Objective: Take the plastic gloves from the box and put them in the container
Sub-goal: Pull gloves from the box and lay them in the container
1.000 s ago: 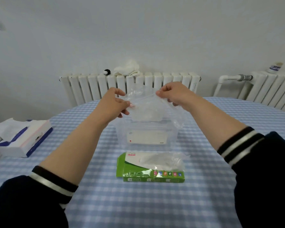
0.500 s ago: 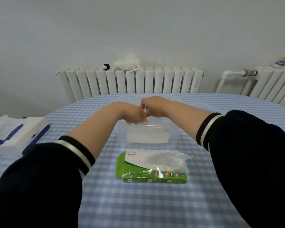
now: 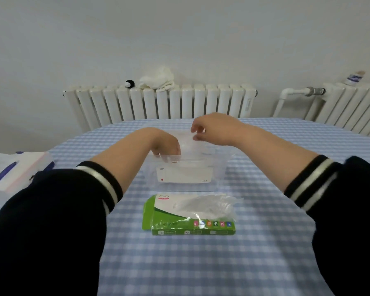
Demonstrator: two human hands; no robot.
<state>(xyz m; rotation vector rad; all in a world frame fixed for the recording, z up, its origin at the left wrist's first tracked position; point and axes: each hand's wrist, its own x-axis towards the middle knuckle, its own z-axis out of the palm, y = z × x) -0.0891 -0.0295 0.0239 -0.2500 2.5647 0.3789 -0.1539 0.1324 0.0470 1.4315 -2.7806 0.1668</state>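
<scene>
A person's left hand (image 3: 166, 146) reaches down into a clear plastic container (image 3: 219, 167), its fingers hidden behind the wall so its grip cannot be told; the right hand (image 3: 214, 130) hovers above the rim, fingers loosely curled, holding nothing visible. Plastic gloves (image 3: 209, 205) spill from a green box (image 3: 192, 228) just in front, on a checked tablecloth (image 3: 201, 263)

I am sitting at a table (image 3: 201, 263) wearing a blue-and-white checked cloth. A plain pale wall (image 3: 179, 39) is rising behind it, with a white ribbed radiator (image 3: 201, 103) standing along its foot (a white cloth (image 3: 158, 79) is lying on top). A second radiator (image 3: 350, 107) is showing at right.
</scene>
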